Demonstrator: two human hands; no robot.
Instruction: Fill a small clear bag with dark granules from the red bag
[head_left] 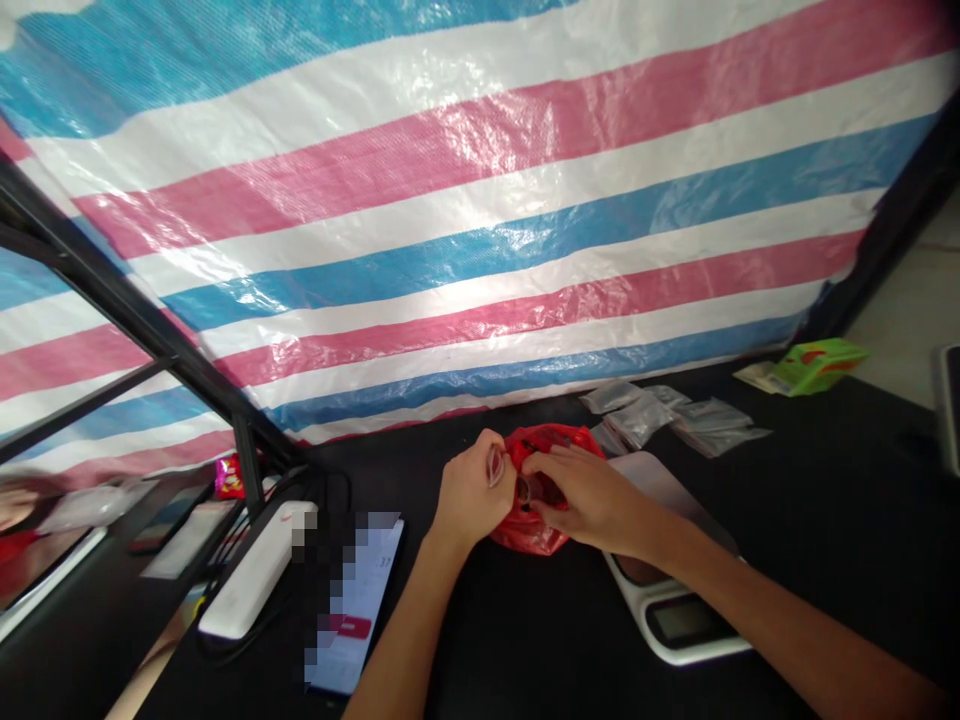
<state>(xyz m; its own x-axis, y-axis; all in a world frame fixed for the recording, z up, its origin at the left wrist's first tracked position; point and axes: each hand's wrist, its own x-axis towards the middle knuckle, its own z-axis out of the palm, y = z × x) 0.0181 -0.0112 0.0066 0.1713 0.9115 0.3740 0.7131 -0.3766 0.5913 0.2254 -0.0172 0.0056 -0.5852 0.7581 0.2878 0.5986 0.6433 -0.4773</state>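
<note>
1. Your left hand [472, 490] is clenched, its curled fingers closed on the gathered edge of a red plastic bag [529, 532]. A small pale pinkish item shows against those fingers [495, 465], but you can't tell exactly what it is.
2. Your right hand [581, 490] is grasping too, with its fingertips [529, 463] pinching the bag's mouth just beside your left hand. The two hands nearly meet above the opening.
3. The bag sits directly under your hands, resting on a black tabletop [825, 500]. Something dark and rounded shows in its mouth, too obscured to identify.
4. Just beyond your right hand and partly under your forearm lies a white kitchen scale [671, 625], its display facing you. The bag touches the near edge of its platform.
5. Past your fingertips, a scatter of small clear zip bags with silvery contents [660, 420] lies on the table. Further right is a green box [817, 366].
6. Left of your left forearm are a smartphone [352, 610] with a pixelated screen and a white power bank [253, 570] with a black cable [225, 625].
7. Beyond everything hangs a pink, white and blue striped tarpaulin [465, 240], behind a black metal frame [127, 300] on the left.
</note>
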